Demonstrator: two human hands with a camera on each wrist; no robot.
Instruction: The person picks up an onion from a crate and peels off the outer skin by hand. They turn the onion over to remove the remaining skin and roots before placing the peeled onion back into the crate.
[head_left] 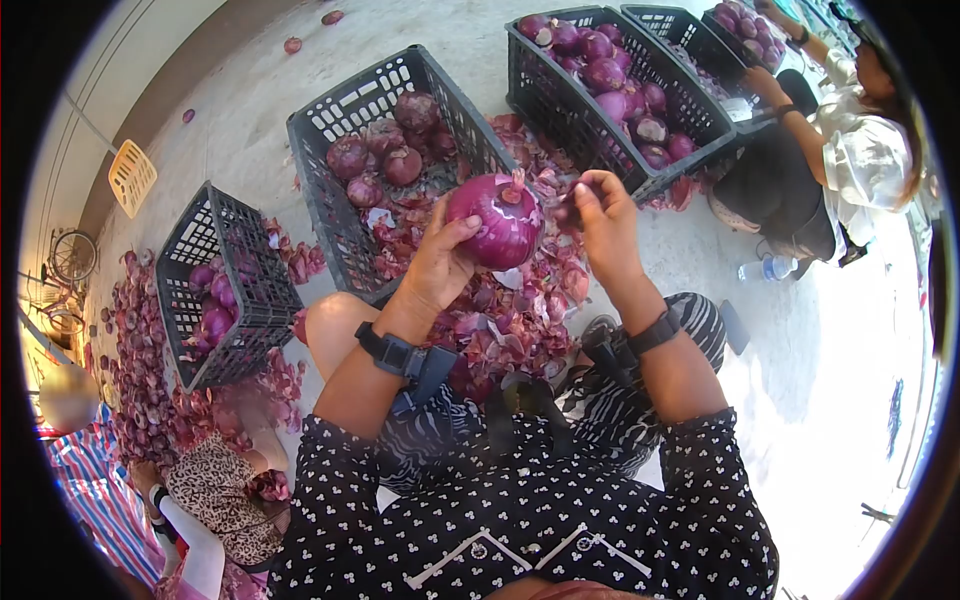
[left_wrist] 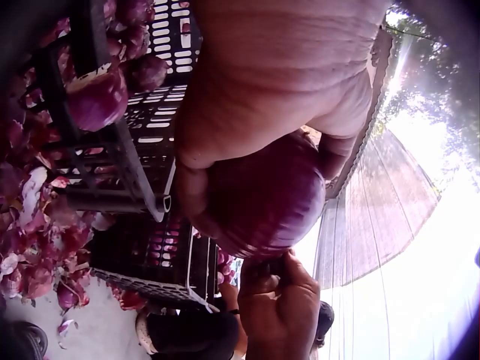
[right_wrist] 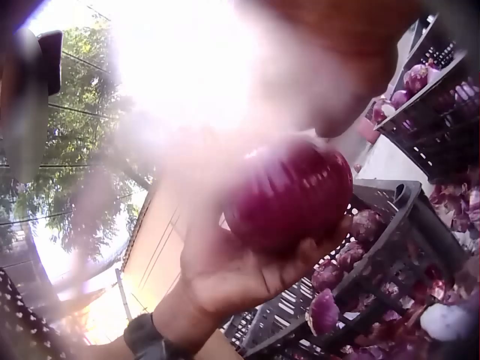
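A dotted shirt is seen closest — above it, a red onion is held up over the peels.

The onion is cupped by the left hand so it stays put — a bit of skin is pinched beside it by the right hand. A black crate is kept close behind.

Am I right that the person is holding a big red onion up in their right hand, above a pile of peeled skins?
Not quite: the left hand grips the red onion, as the head view shows. The right hand picks at its side. The skins do lie below.
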